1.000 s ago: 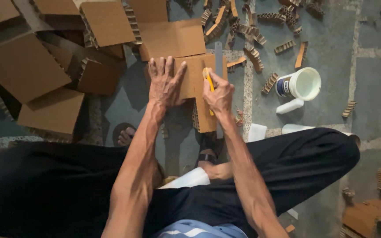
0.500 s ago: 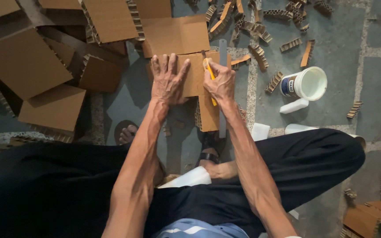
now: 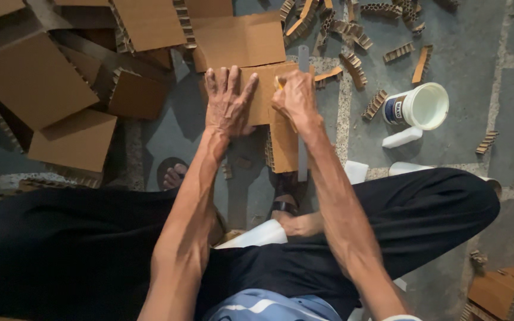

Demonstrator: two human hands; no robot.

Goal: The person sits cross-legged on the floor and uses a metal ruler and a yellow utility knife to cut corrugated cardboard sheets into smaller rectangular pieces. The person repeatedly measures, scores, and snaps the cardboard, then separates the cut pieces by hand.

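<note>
My left hand (image 3: pixel 227 100) lies flat, fingers spread, on a brown cardboard sheet (image 3: pixel 264 104) resting on the stone floor. My right hand (image 3: pixel 295 98) is closed around a yellow-handled cutter (image 3: pixel 279 84), only its tip showing, held against a long grey ruler (image 3: pixel 303 137) that runs along the sheet's right edge. A larger folded cardboard piece (image 3: pixel 245 38) lies just beyond the hands. I sit low, in black trousers, one sandalled foot (image 3: pixel 284 199) beneath the sheet.
A heap of flat cardboard pieces (image 3: pixel 37 83) fills the left. Several corrugated cardboard strips (image 3: pixel 355 68) are scattered at the top right. A white plastic tub (image 3: pixel 417 107) and a white bottle (image 3: pixel 403 138) lie to the right. More cardboard (image 3: pixel 501 285) sits at the bottom right.
My right hand with the cutter has moved up along the ruler, away from me. My left hand stays pressed on the sheet.
</note>
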